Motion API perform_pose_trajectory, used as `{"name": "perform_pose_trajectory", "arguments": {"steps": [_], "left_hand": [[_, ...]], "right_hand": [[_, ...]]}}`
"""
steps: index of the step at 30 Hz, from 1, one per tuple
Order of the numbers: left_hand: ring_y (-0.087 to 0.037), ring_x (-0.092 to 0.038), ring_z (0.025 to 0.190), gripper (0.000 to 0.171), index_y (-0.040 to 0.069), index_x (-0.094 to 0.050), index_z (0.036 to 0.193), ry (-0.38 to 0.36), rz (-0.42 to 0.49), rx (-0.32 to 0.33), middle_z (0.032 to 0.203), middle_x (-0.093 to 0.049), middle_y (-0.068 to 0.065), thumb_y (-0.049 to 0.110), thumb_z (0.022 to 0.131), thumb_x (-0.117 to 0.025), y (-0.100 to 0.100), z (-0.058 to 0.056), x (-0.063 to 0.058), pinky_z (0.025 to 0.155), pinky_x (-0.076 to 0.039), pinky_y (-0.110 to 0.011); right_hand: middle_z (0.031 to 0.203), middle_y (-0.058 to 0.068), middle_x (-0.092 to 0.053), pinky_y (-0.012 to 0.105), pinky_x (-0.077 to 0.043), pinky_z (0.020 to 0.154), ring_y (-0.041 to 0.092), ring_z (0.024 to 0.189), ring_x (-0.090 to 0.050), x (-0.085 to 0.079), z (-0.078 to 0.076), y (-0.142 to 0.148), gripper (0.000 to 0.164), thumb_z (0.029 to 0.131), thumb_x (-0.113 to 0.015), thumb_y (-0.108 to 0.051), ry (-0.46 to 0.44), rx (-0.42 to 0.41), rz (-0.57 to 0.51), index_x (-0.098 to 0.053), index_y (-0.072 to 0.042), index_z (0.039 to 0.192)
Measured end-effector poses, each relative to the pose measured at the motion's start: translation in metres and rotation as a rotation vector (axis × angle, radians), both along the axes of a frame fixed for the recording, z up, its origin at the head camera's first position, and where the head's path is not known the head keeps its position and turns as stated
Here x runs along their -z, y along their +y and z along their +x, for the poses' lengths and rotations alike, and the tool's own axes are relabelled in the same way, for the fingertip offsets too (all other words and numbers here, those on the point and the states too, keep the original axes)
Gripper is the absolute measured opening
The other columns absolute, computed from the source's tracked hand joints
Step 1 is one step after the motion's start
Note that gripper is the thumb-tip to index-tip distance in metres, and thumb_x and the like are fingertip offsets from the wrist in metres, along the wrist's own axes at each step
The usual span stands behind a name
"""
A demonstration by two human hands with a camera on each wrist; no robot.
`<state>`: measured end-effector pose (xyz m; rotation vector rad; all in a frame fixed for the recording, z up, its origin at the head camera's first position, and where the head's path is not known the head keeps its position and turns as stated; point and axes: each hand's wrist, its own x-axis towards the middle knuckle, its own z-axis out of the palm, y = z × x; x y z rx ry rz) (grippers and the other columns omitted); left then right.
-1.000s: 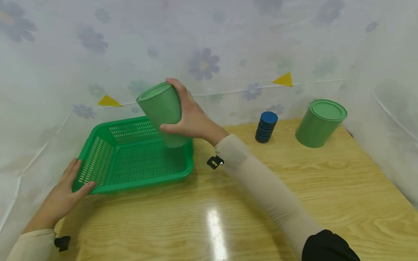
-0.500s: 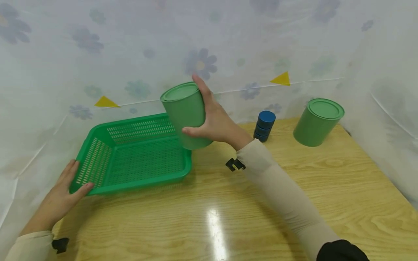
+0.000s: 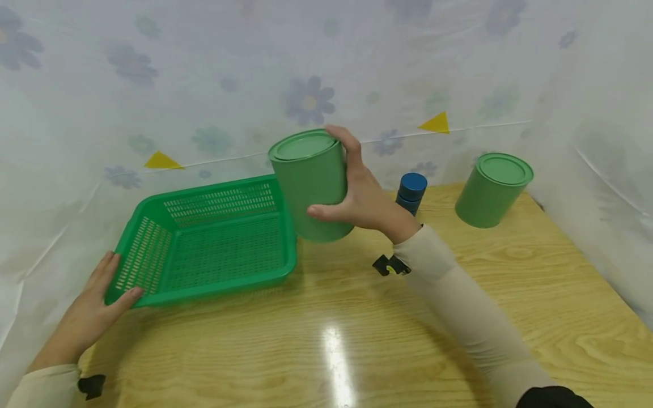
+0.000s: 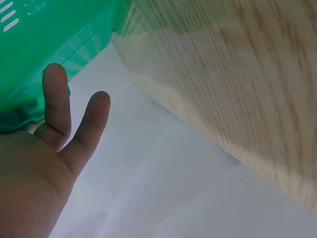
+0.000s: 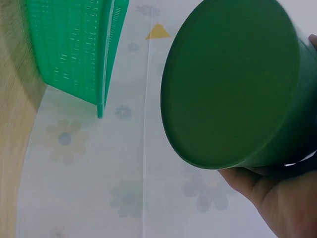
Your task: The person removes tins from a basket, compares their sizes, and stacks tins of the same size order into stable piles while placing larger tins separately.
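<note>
A green lidded can (image 3: 308, 187) is gripped from its right side by my right hand (image 3: 364, 195), thumb across the front and fingers reaching to the lid rim. It hangs above the table beside the right end of a green plastic basket (image 3: 219, 290). The right wrist view shows the can's round base (image 5: 228, 84), off the table. My left hand (image 3: 84, 314) rests at the basket's near left corner, with the thumb on the rim. Two of its fingers (image 4: 89, 124) reach out fairly straight in the left wrist view; the others are partly hidden.
A dark blue cylindrical container (image 3: 410, 190), partly hidden by the right wrist, stands at the back of the wooden table (image 3: 245, 351). Another green can (image 3: 492, 192) stands at the back right. A flowered white sheet (image 3: 275, 68) hangs behind, with yellow triangles (image 3: 436, 123) on it.
My right hand has carried the can to the right, away from over the basket, and the can has become more upright. The left hand has stayed at the basket's corner.
</note>
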<state>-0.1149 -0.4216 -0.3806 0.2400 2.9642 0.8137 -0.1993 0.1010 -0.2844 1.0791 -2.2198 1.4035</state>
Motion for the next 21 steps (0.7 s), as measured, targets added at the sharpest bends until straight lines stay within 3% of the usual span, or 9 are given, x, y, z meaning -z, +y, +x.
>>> {"name": "perform_pose_trajectory", "arguments": {"steps": [4,14,21], "left_hand": [[-0.065,0.003,0.14,0.086,0.016,0.013,0.161,-0.023,-0.009,-0.001,0.165,0.021,-0.014,0.036,0.107,-0.049,0.0,0.0,-0.001,0.09,-0.014,-0.086],[-0.065,0.003,0.14,0.085,0.015,0.012,0.162,-0.011,-0.003,0.009,0.165,0.021,-0.014,0.033,0.107,-0.049,-0.002,0.002,0.001,0.091,-0.012,-0.087],[-0.064,0.004,0.14,0.086,0.015,0.013,0.161,-0.01,-0.027,-0.013,0.165,0.022,-0.014,0.036,0.106,-0.049,0.0,0.0,0.002,0.089,-0.013,-0.087]], "right_hand": [[0.147,0.012,-0.037,0.048,-0.053,0.085,0.027,0.112,-0.057,-0.002,0.006,0.01,0.111,0.077,-0.076,-0.065,-0.013,-0.017,-0.016,-0.006,-0.028,0.155],[0.148,0.01,-0.034,0.05,-0.053,0.084,0.028,0.112,-0.057,0.0,0.02,0.034,0.107,0.078,-0.08,-0.059,-0.018,-0.016,-0.03,-0.01,-0.027,0.153],[0.144,0.011,-0.04,0.052,-0.053,0.083,0.03,0.108,-0.059,0.002,0.029,0.054,0.11,0.077,-0.083,-0.055,-0.052,0.006,-0.073,-0.01,-0.024,0.153]]}}
